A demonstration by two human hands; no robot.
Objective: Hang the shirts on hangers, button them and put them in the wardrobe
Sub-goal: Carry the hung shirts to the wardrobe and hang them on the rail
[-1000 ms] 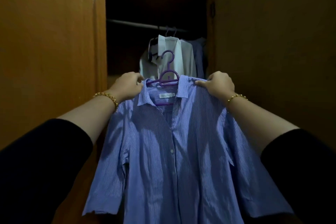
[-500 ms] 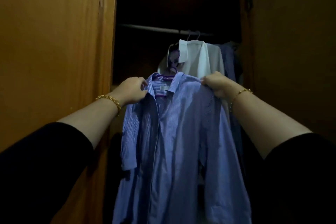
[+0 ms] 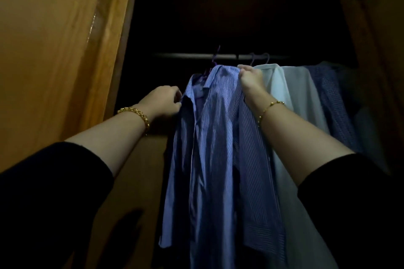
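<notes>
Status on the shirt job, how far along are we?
Done: a white shirt and a blue checked shirt hang on the rail. In hand: the striped shirt, on its purple hanger, is up at the rail; the right hand grips its shoulder, the left hand pinches its collar edge. Left: make sure the hanger sits on the rail, then let go. Too dark to tell whether its front is buttoned.

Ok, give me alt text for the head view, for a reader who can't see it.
A person's left hand and right hand hold a blue striped shirt by its shoulders inside a dark wardrobe, its purple hanger up at the rail. A white shirt hangs just to its right, and a wooden door fills the left.
</notes>
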